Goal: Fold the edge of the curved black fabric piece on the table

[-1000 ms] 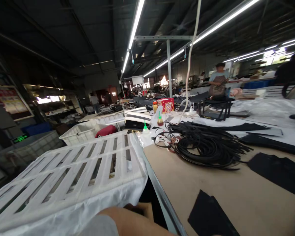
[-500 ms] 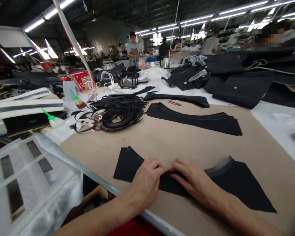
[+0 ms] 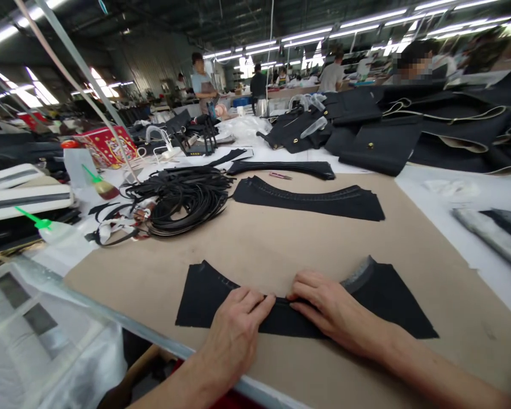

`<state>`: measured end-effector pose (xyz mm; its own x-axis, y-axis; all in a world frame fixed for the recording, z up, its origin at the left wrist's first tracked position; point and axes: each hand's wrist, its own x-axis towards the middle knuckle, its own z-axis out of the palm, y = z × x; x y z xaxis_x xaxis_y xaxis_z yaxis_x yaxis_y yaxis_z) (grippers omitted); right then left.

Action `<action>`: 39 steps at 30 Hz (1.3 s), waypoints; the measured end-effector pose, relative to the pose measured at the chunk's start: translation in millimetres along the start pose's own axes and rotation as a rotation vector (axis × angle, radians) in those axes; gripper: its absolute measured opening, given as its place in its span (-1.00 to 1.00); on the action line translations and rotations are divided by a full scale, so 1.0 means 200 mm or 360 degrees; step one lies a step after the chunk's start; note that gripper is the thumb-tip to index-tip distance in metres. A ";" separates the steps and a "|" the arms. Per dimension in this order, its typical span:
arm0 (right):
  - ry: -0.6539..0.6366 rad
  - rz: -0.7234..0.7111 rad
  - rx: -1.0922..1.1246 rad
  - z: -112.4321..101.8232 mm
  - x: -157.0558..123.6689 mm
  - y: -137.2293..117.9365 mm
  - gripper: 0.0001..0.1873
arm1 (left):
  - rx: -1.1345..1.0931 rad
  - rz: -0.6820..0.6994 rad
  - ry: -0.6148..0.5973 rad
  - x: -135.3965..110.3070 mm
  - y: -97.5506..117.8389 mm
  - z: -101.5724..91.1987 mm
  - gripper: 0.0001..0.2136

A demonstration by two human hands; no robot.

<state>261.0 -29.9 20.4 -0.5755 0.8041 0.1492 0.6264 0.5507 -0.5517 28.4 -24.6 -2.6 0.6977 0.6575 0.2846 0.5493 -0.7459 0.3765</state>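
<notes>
Black fabric piece [image 3: 204,295] under both hands' fingers [image 3: 262,303]

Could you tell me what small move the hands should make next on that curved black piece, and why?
Probably slide both hands outward along the top edge. The left hand and right hand press side by side at the middle of the black curved piece, fingertips almost meeting, while its right end still curls up off the brown table.
</notes>
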 end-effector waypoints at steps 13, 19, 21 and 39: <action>0.0049 -0.0038 -0.0046 0.00 -0.02 0.00 -0.87 | -0.0054 -0.0148 0.0274 0.06 0.07 0.03 -0.62; 0.0052 -0.0037 -0.0071 -0.01 -0.03 -0.01 -0.84 | -0.0060 -0.0031 0.0125 0.05 0.09 0.09 -0.61; 0.0039 -0.0021 -0.0039 -0.03 -0.03 0.00 -0.88 | -0.0040 0.0008 0.0073 0.04 0.09 0.08 -0.61; -0.0079 0.0198 -0.0009 -0.09 -0.07 0.00 -0.80 | -0.0429 -0.0296 -0.0025 0.19 0.15 0.01 -0.67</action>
<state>279.3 -37.5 31.8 -0.5184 0.8542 0.0393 0.6974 0.4490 -0.5587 70.9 -22.3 18.2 0.6048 0.7766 0.1763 0.5281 -0.5569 0.6411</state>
